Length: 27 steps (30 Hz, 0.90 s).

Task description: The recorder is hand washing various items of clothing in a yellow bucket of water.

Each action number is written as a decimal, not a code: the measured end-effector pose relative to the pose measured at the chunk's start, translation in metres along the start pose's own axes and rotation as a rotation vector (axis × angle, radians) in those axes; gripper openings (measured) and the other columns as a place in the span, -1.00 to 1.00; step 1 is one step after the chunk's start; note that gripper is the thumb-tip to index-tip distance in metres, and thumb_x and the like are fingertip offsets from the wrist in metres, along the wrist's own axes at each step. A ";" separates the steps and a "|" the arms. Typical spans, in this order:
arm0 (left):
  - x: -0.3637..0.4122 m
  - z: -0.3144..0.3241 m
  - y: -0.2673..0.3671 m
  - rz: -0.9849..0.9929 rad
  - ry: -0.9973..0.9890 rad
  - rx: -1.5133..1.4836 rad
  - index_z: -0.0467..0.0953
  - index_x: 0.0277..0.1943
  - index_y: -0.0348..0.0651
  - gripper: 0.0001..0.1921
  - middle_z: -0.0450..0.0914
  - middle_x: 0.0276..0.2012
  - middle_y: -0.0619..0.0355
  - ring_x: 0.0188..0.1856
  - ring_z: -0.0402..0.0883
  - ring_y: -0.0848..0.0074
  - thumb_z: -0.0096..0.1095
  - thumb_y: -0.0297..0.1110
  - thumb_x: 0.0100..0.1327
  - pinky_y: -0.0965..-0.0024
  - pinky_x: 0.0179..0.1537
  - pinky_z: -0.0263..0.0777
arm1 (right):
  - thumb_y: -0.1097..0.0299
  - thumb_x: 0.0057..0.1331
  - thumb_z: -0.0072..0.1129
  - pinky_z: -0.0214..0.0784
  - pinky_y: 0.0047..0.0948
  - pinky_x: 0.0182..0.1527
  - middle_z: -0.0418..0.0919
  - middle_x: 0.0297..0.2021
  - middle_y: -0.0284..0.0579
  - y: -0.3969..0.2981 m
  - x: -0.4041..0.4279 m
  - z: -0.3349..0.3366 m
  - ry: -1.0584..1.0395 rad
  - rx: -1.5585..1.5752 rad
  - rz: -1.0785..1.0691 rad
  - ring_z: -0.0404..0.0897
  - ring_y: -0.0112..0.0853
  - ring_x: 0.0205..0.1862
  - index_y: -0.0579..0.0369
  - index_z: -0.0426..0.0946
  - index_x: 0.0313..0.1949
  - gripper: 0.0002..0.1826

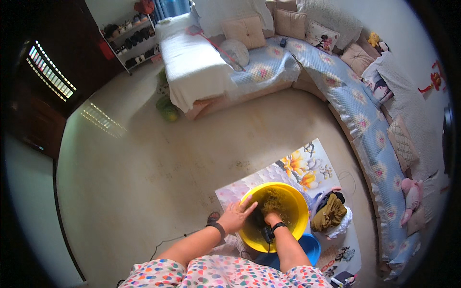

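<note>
A yellow plastic basin (303, 201) stands before me on a flower-printed table top. My left hand (236, 216) lies at its left rim with the fingers spread and reaching over the inside. Down inside the basin is my right hand (272, 218), its fingers largely hidden. It touches or nears a yellowish-brown, stringy-looking mass (273, 199); whether this is cloth or plant I cannot tell. A black device (267, 234) with a cable sits by my right wrist, against the basin's near inner side. Dark shapes left of the right hand are too shadowed to name.
A blue basin (312, 248) sits partly under the yellow one. Right of it is a basket of clothes (329, 212) on the printed table top (313, 158). A cable (169, 240) runs across the floor at left. A corner sofa (360, 122) curves along the right.
</note>
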<state>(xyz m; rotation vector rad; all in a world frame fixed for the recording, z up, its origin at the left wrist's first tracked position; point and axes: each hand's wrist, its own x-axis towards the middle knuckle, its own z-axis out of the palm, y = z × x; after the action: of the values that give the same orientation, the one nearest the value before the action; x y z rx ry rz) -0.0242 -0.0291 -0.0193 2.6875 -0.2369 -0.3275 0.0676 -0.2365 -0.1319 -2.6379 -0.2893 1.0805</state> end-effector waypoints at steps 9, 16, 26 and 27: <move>0.004 0.002 -0.002 0.062 0.037 -0.075 0.01 0.52 0.13 -0.21 -0.16 0.55 0.00 0.40 0.23 0.00 0.02 -0.47 0.22 -0.11 0.25 0.20 | 0.28 0.23 0.19 0.42 -0.19 0.08 0.64 -0.07 0.19 0.021 -0.025 -0.001 0.407 0.239 -0.104 0.62 -0.01 0.01 0.16 0.56 0.06 -0.58; 0.007 0.032 -0.017 -0.011 -0.036 -0.051 -0.10 0.54 0.28 -0.18 -0.23 0.57 0.16 0.37 0.29 -0.02 0.00 -0.42 0.25 -0.07 0.20 0.24 | 0.34 0.09 0.35 0.48 -0.28 -0.09 0.68 -0.30 0.12 0.000 -0.128 -0.078 0.591 0.594 -0.295 0.67 -0.12 -0.24 0.30 0.59 -0.12 -0.62; 0.004 0.028 -0.019 -0.002 -0.003 0.027 -0.14 0.55 0.24 -0.18 -0.35 0.58 0.18 0.17 0.49 0.06 0.02 -0.35 0.27 0.09 0.16 0.24 | 0.33 0.09 0.28 0.36 -0.07 0.12 0.49 0.10 0.27 -0.074 -0.214 -0.111 0.572 0.416 -0.277 0.50 0.15 0.10 0.00 0.28 0.28 -0.28; 0.004 0.024 -0.013 0.003 -0.034 0.050 -0.13 0.55 0.24 -0.18 -0.35 0.58 0.18 0.16 0.49 0.06 0.03 -0.34 0.27 0.08 0.15 0.25 | 0.25 0.09 0.28 0.38 -0.04 0.11 0.52 0.04 0.25 -0.062 -0.197 -0.095 0.588 0.365 -0.369 0.50 0.17 0.08 -0.06 0.34 0.25 -0.31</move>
<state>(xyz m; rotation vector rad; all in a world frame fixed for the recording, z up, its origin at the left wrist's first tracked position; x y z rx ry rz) -0.0248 -0.0274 -0.0472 2.7325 -0.2621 -0.3709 -0.0077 -0.2513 0.0817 -2.3108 -0.3833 0.1965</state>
